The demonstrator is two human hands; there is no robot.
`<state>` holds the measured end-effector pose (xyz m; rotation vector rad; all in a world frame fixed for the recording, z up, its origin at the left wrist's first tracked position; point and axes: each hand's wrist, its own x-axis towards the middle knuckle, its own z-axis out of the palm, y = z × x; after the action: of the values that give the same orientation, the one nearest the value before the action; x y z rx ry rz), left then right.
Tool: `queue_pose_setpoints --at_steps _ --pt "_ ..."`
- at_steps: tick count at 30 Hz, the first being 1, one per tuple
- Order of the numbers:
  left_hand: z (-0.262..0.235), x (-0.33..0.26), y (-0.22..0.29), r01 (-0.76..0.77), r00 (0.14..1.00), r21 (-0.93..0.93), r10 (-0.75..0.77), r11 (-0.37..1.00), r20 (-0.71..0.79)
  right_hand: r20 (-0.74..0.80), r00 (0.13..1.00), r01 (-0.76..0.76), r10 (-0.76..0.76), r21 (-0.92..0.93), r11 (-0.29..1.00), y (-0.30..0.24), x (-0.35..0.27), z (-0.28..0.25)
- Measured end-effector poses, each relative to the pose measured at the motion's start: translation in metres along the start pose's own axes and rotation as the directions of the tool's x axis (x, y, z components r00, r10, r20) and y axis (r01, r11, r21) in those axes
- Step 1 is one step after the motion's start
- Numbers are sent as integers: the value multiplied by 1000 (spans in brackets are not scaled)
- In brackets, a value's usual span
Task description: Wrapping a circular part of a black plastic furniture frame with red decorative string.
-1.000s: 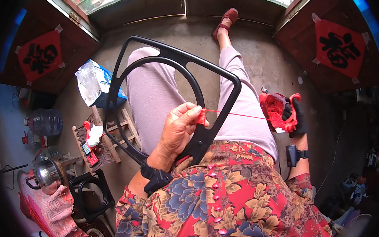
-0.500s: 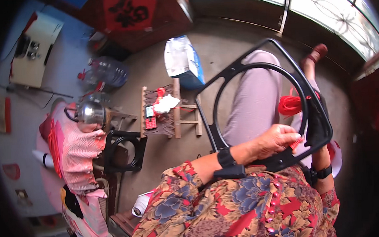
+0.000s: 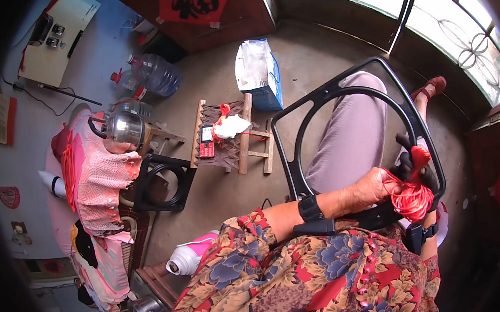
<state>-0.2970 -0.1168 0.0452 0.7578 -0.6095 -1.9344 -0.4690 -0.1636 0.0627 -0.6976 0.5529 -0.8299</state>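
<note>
A black four-cornered frame with a large round opening rests on my lap, tilted, with my trousered leg showing through it. My left hand is closed at the frame's lower right part, its fingers pinching strands of red cord. My right hand, in a black glove, grips the bundle of red cord at the frame's right side. Loops of the bundle hang down in front of the glove and hide part of its fingers.
Ahead to the left, a low wooden stool carries a red phone and white crumpled material. Beyond it stands a blue-and-white bag. A similar black frame leans by the cloth-covered table with a metal kettle.
The red cord bundle has come from beyond the frame's right side to its near side, beside my left hand. My gloved right hand now shows around it.
</note>
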Motion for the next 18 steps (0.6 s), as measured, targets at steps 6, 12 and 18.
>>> queue_pose_setpoints --at_steps 6,12,18 --pt "4 -11 25 68 994 135 -55 988 -98 -168 983 113 -77 212 971 -1 -14 -48" --pt "1 -21 31 72 983 -57 -80 996 -166 -155 976 204 -156 371 906 -53 -50 -52" --pt "2 -13 25 49 987 -98 -63 994 -146 -156 948 319 -279 506 802 -94 -97 -75"
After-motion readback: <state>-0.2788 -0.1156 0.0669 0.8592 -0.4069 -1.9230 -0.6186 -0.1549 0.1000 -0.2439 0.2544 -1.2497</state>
